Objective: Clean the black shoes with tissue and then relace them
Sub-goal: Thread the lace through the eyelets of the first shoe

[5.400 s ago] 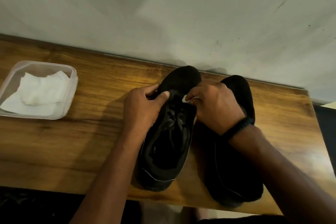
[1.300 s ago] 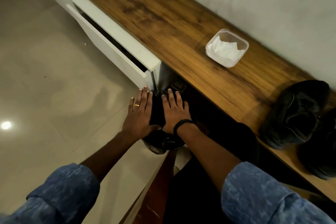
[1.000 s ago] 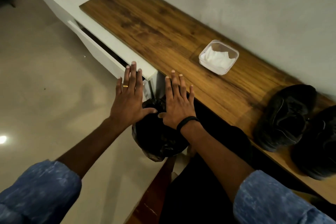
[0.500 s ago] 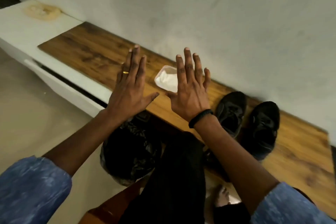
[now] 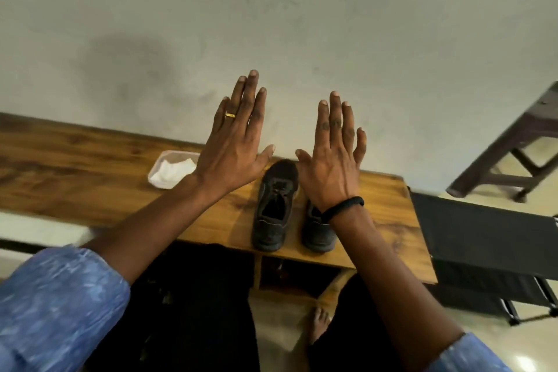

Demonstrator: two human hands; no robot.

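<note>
Both free: left grip [image 5: 232,154] & right grip [image 5: 332,166] spread flat, holding nothing, above black shoes [image 5: 273,211] side by side on desk [image 5: 75,166]. Lacing prob. done, tho view's blurry; check knots snug, ends even.

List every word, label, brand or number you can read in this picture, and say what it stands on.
None: no text can be read anywhere in this view.
Left shoe and right shoe: no brand mark or label shows.
Clear tub holding tissue: no label shows.
</note>
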